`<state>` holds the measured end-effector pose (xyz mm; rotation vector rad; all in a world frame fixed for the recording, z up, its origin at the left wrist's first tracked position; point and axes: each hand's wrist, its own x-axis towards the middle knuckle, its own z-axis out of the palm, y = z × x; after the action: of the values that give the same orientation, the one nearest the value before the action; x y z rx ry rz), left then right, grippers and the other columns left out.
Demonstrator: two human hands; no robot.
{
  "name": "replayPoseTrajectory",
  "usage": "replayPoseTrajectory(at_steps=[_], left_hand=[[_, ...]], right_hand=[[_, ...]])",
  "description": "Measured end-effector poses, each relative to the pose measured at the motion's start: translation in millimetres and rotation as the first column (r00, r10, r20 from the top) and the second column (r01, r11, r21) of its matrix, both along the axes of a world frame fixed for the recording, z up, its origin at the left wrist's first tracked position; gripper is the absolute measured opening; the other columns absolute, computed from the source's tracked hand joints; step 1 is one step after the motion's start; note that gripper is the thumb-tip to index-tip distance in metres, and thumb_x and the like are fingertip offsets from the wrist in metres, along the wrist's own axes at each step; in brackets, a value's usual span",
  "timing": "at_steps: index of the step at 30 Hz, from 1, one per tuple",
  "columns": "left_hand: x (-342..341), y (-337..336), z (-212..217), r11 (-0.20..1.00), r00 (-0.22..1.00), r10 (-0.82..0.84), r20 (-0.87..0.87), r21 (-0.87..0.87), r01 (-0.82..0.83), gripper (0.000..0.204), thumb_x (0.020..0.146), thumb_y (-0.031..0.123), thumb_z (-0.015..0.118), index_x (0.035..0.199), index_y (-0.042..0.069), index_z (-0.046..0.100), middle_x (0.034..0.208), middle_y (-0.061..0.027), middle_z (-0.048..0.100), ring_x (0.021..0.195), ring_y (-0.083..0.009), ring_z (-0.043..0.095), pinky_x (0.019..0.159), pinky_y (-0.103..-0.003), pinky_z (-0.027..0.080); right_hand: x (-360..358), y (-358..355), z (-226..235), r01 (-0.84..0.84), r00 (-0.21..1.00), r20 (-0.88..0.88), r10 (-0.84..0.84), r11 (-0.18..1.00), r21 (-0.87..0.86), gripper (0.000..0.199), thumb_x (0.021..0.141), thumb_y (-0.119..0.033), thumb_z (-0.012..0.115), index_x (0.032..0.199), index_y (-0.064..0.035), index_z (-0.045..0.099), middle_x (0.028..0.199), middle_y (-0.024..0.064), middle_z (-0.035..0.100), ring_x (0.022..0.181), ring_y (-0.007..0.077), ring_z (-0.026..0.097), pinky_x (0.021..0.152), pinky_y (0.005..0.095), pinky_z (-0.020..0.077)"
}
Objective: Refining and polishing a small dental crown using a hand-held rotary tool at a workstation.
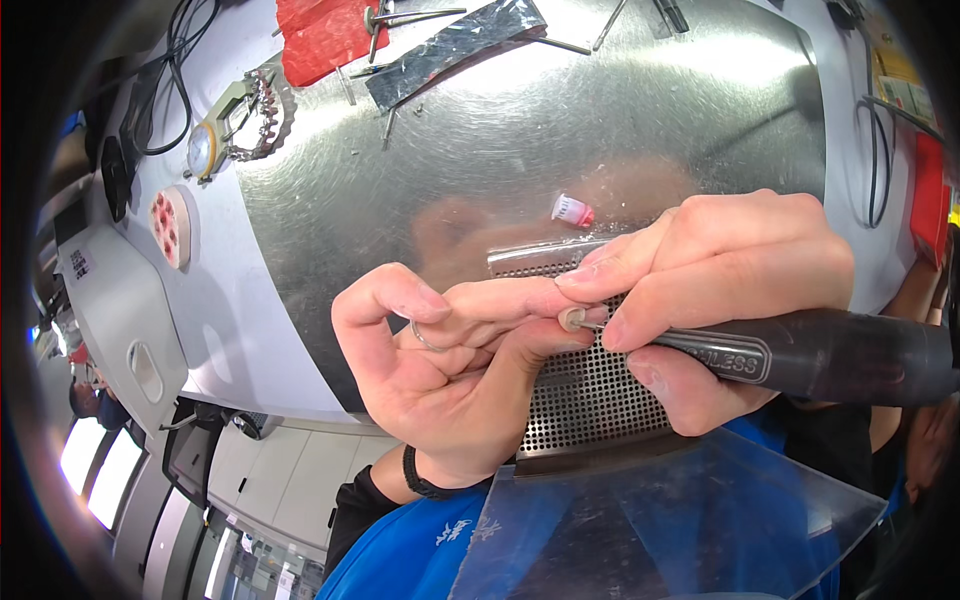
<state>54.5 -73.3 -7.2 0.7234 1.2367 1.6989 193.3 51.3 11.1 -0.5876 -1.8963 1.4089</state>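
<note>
Tooth-shaped piece (571,319), tiny & off-white, sits pinched btwn thumb and index of the L hand (440,365), just over the perforated metal plate (590,420). R hand (735,265) is clamped pen-style round the dark handpiece (835,350), thin tip right up at the piece; actual contact, can't tell. Hands meet at the fingertips, R braced on L.

Handling, my read: v. light, stiff, prob. brittle at thin edges, maybe slick w/ dust. Best hold: outer sides, firm finger pads, rim left free, no hard squeeze. Handpiece looks heavier; grip low, nr the nose, for control.

Hard to see: underside & far side of the piece, covered by fingers; part of the plate, blocked by R hand; handpiece's rear end, lost nr the dark pic edge. Fine surface detail's too small to call.
</note>
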Motion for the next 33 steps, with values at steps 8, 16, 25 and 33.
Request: replayPoseTrajectory(at_steps=[8, 16, 25, 33], left_hand=[[2, 5, 0, 0.999, 1.0, -0.005, 0.022, 0.036, 0.004, 0.059, 0.078, -0.033, 0.05, 0.112, 0.003, 0.018, 0.095, -0.0364, 0.064, 0.083, -0.0338, 0.071, 0.077, -0.041, 0.063], [0, 0, 2, 1.0, 1.0, -0.015, 0.006, -0.01, 0.015, 0.058, 0.085, -0.018, 0.064, 0.116, 0.007, 0.022, 0.098, -0.0308, 0.067, 0.092, -0.0279, 0.07, 0.085, -0.034, 0.056], [-2, -1, 0, 0.999, 0.999, -0.039, -0.008, -0.006, 0.039, 0.057, 0.085, -0.018, 0.063, 0.115, 0.007, 0.022, 0.098, -0.0322, 0.067, 0.093, -0.0286, 0.07, 0.085, -0.034, 0.056], [-3, -1, 0, 0.999, 0.999, -0.054, 0.003, -0.001, 0.054, 0.056, 0.086, -0.017, 0.063, 0.115, 0.007, 0.022, 0.099, -0.0331, 0.066, 0.093, -0.028, 0.07, 0.085, -0.034, 0.056]], right_hand=[[1, 1, 0, 0.008, 1.0, 0.008, -0.008, 0.999, 0.045, 0.022, 0.056, 0.006, 0.076, 0.072, -0.0083, 0.071, 0.063, 0.0054, 0.062, 0.053, 0.0201, 0.059, 0.052, 0.025, 0.0483], [0, 0, 4, 0.038, 0.998, 0.048, -0.039, 0.999, 0.024, 0.022, 0.056, 0.006, 0.076, 0.071, -0.0103, 0.071, 0.063, 0.0047, 0.061, 0.053, 0.0205, 0.059, 0.053, 0.0253, 0.0489], [2, -1, 0, 0.014, 0.998, 0.054, -0.018, 0.998, 0.067, 0.021, 0.057, 0.005, 0.076, 0.07, -0.0107, 0.07, 0.062, 0.0054, 0.059, 0.052, 0.021, 0.057, 0.053, 0.0253, 0.0485], [4, -5, 1, 0.083, 0.987, 0.134, -0.084, 0.996, 0.017, 0.021, 0.051, -0.009, 0.077, 0.067, -0.0204, 0.07, 0.058, 0.0021, 0.055, 0.056, 0.0197, 0.059, 0.052, 0.0253, 0.0475]])
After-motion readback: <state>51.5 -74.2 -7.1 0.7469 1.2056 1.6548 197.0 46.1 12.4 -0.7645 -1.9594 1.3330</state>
